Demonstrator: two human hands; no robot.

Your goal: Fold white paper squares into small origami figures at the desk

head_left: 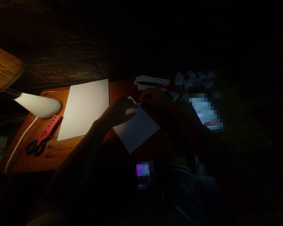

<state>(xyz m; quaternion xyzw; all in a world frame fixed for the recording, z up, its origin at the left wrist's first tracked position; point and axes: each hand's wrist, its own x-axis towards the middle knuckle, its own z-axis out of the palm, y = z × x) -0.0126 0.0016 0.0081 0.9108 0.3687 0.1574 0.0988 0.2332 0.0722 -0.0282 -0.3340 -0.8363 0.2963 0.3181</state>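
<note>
A small white sheet of paper (135, 130) lies tilted on the wooden table (54, 153), its far corner lifted and creased. My left hand (119, 111) is closed on that far corner from the left. My right hand (154, 98) pinches the same corner from the right. Both hands are dark silhouettes against the lamp light, so the fingers show only in part.
A stack of white paper (86, 108) lies to the left. A lit white desk lamp (39, 105) with its cord and red-handled scissors (43, 136) sit at the table's left end. Paper strips (152, 82) and crumpled folded papers (194, 80) lie at the back right.
</note>
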